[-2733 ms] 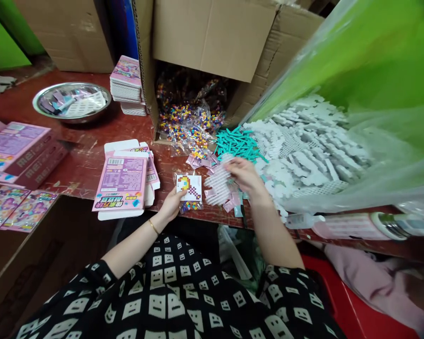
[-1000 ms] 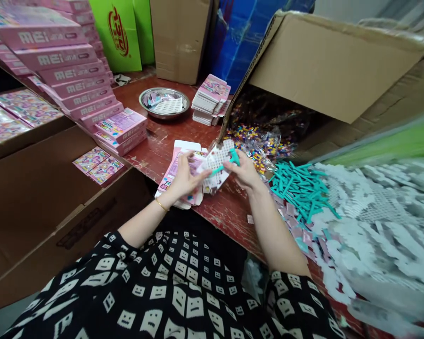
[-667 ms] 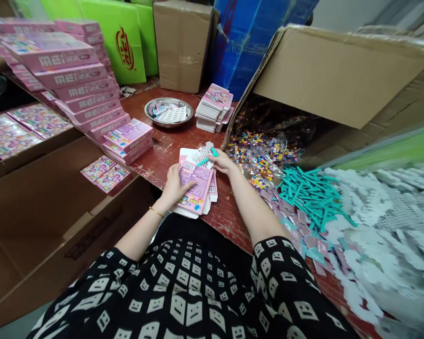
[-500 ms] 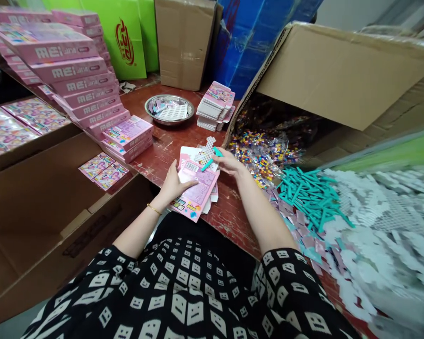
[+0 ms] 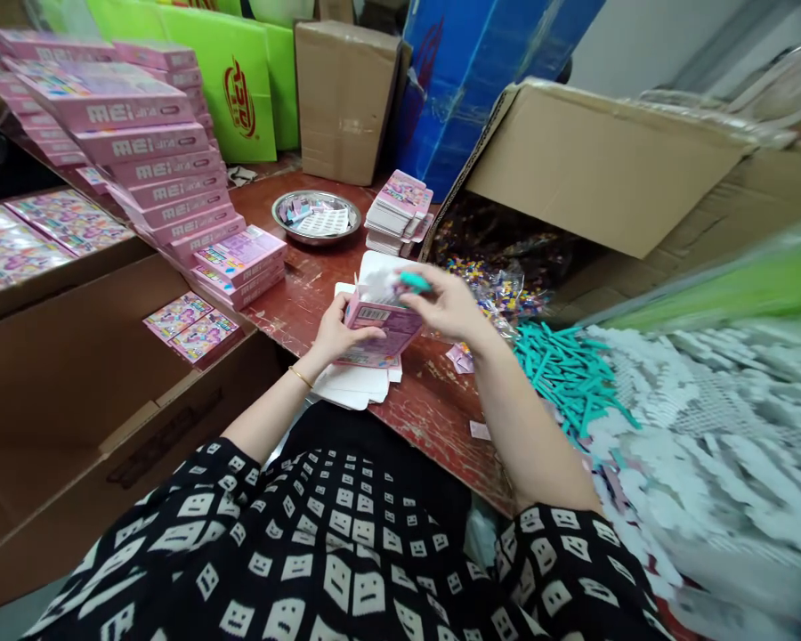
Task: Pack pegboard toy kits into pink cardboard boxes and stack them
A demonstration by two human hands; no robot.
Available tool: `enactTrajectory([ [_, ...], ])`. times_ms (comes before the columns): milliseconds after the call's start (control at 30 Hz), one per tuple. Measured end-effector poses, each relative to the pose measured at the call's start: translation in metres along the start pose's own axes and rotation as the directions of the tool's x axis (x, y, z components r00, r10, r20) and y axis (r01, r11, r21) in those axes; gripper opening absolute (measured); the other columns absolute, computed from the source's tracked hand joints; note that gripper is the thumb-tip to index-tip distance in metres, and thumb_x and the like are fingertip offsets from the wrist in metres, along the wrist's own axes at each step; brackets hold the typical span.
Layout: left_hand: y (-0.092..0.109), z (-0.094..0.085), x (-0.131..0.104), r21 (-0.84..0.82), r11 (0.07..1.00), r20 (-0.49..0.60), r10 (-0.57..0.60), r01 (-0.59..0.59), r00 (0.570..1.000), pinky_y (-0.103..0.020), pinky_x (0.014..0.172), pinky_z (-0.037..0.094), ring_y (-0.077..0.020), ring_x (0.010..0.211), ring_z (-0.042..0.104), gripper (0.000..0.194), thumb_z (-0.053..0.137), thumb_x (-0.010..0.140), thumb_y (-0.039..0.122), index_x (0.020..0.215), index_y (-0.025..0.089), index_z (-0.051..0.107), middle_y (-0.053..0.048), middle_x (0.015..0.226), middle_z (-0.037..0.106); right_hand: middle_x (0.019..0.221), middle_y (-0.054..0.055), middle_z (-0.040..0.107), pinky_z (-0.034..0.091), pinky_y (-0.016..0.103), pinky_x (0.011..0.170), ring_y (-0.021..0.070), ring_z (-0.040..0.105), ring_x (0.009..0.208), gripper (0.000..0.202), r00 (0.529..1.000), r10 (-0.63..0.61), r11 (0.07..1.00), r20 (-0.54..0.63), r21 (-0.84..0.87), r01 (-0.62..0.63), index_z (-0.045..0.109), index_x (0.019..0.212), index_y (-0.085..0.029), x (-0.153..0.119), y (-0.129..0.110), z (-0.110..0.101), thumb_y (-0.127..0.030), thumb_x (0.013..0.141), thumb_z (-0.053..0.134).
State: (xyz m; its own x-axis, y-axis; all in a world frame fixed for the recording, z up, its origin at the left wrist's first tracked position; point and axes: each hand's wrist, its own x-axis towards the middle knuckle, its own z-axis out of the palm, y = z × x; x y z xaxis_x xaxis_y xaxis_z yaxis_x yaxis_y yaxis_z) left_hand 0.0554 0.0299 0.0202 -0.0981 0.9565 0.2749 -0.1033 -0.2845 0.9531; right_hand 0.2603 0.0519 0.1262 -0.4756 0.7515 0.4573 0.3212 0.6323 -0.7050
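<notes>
Across the tabletop (image 5: 440,423), from box stacks (image 5: 143,160) at left to a stick pile (image 5: 564,378) at right.
Behind and left of the carton (image 5: 387,336) in the left hand (image 5: 337,334), a bowl (image 5: 317,239); just right of the bowl, a packet stack (image 5: 400,203); farther right, bead bags (image 5: 513,294) in and before an open cardboard box (image 5: 601,178); right of the stick pile, sheets (image 5: 707,392).

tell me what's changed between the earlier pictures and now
The left hand let go of the bagged picture card and took hold of a pink box, since lifted and tilted up. The right hand took up a teal piece and moved it left to the box's open end. The metal bowl and teal pile stayed put.
</notes>
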Motion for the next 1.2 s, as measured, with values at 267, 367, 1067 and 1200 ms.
enactTrajectory([
  [267,-0.015,-0.011,-0.008,0.016,0.996,-0.149,0.092,-0.091,0.985,-0.032,0.092,0.052,-0.022,0.1,0.066,0.083,0.097,0.047,0.039,0.115,0.023,0.052,-0.006,0.11,0.064,0.144,0.007,0.051,0.03,0.064,0.113,0.0352,0.043,0.136,0.03,0.982,-0.156,0.83,0.11,-0.524,0.19,0.07,0.12,-0.034,-0.009,0.009,0.006,-0.045,0.093,0.06],
  [367,-0.008,-0.014,-0.007,0.071,0.976,-0.216,0.218,-0.207,0.952,-0.032,0.094,0.051,-0.0234,0.111,0.063,0.101,0.098,0.05,0.04,0.134,0.027,0.044,-0.01,0.13,0.056,0.15,0.008,0.044,0.036,0.056,0.113,0.033,0.042,0.139,0.047,0.978,-0.175,0.91,-0.114,-0.398,0.116,0.06,0.131,-0.035,-0.022,0.027,0.012,-0.056,0.088,0.064],
  [1067,0.016,-0.05,0.012,0.251,0.585,0.459,0.629,-0.771,0.627,-0.047,0.102,0.051,-0.0263,0.121,0.063,0.045,0.07,0.088,0.045,0.126,0.025,0.056,-0.011,0.121,0.065,0.111,0.008,0.066,0.058,0.047,0.09,0.0261,0.066,0.106,0.033,0.896,-0.396,0.9,-0.203,-0.279,0.335,0.068,0.114,-0.029,-0.046,0.049,0.048,-0.044,0.085,0.073],
  [1200,0.034,-0.05,0.014,0.308,0.577,0.497,0.58,-0.756,0.645,-0.039,0.091,0.054,-0.0208,0.104,0.066,0.033,0.072,0.087,0.041,0.114,0.023,0.069,-0.009,0.11,0.067,0.116,0.009,0.069,0.056,0.047,0.095,0.0244,0.067,0.107,0.031,0.97,-0.226,0.966,-0.09,-0.149,0.212,0.072,0.11,-0.025,-0.041,0.032,0.037,-0.048,0.089,0.068],
])
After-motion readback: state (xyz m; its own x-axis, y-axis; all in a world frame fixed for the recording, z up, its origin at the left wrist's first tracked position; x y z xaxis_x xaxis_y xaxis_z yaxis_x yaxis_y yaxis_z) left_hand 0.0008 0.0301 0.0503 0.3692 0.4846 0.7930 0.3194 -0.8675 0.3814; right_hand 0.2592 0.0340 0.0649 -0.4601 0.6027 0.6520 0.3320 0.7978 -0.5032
